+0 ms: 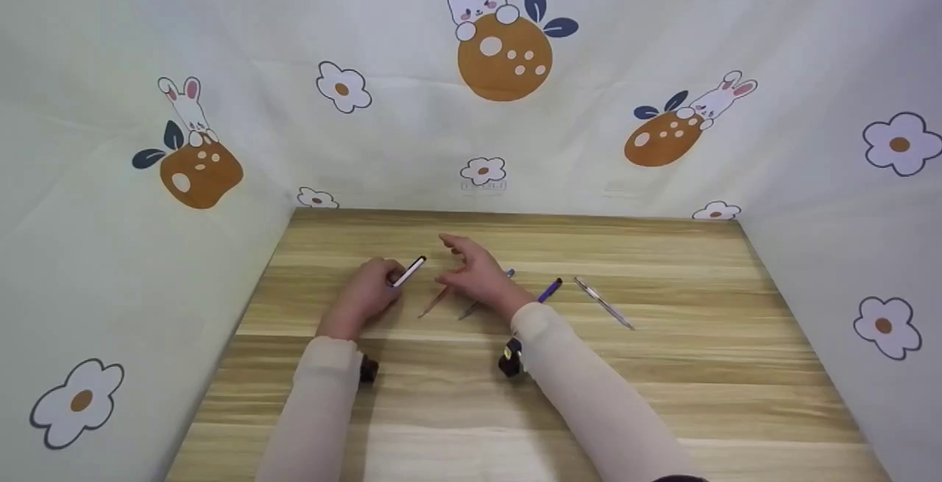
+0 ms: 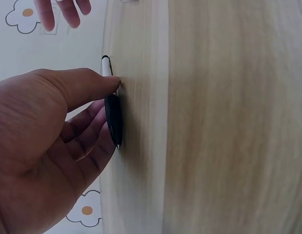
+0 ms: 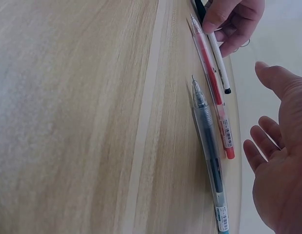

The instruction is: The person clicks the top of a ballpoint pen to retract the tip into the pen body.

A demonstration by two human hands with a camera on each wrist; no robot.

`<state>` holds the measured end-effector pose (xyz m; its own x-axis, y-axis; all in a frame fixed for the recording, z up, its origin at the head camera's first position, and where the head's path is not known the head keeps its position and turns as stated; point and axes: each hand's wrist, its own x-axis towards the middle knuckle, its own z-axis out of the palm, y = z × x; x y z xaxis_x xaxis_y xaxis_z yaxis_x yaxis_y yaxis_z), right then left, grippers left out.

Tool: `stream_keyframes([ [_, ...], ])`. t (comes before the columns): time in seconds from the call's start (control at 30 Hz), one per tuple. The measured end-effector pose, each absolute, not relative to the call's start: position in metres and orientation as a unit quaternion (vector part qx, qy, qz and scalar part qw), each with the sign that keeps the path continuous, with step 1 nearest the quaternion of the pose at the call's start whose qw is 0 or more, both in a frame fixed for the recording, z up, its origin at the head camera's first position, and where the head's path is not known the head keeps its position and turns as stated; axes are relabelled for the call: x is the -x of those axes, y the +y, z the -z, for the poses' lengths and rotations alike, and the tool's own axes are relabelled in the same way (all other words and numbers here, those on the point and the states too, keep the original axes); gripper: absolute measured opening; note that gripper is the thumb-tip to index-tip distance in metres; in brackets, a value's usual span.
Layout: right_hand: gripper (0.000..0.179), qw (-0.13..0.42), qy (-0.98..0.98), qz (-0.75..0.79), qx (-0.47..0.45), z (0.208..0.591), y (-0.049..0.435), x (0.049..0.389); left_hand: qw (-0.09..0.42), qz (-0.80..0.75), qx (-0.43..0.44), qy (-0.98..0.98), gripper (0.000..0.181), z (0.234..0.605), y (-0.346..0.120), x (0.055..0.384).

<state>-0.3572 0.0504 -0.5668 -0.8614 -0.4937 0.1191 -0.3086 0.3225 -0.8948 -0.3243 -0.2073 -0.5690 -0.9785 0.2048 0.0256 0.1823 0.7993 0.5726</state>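
Note:
A white-and-black pen (image 2: 113,114) is pinched between the thumb and fingers of my left hand (image 1: 368,289), its black tip end showing below the thumb in the left wrist view. My right hand (image 1: 482,274) is held over the table with thumb and fingers spread apart, holding nothing. Beneath and beside it lie a red pen (image 3: 211,78) and a clear pen with a dark refill and blue end (image 3: 209,141), both partly covered by the hand in the head view. In the right wrist view the white pen's barrel overlaps the red pen's far side.
Right of my right forearm lie a purple pen (image 1: 550,290) with a black end and a clear pen with a purplish tip (image 1: 603,303). All lie on a wood-grain table (image 1: 662,379). A patterned cloth (image 1: 397,143) stands around its back and sides.

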Motion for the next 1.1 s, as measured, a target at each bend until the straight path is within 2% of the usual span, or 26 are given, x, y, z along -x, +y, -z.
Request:
stream_keyframes([
  [0.23, 0.08, 0.096, 0.811, 0.525, 0.239, 0.567, 0.05, 0.358, 0.043, -0.317, -0.081, 0.944, 0.022, 0.568, -0.206, 0.325],
  [0.7, 0.08, 0.101, 0.808, 0.533, 0.23, 0.567, 0.049, 0.358, 0.036, -0.321, -0.061, 0.945, 0.02, 0.568, -0.207, 0.325],
  [1.1, 0.073, 0.09, 0.802, 0.554, 0.204, 0.568, 0.057, 0.359, 0.032, -0.404, -0.055, 0.912, 0.019, 0.565, -0.197, 0.325],
])
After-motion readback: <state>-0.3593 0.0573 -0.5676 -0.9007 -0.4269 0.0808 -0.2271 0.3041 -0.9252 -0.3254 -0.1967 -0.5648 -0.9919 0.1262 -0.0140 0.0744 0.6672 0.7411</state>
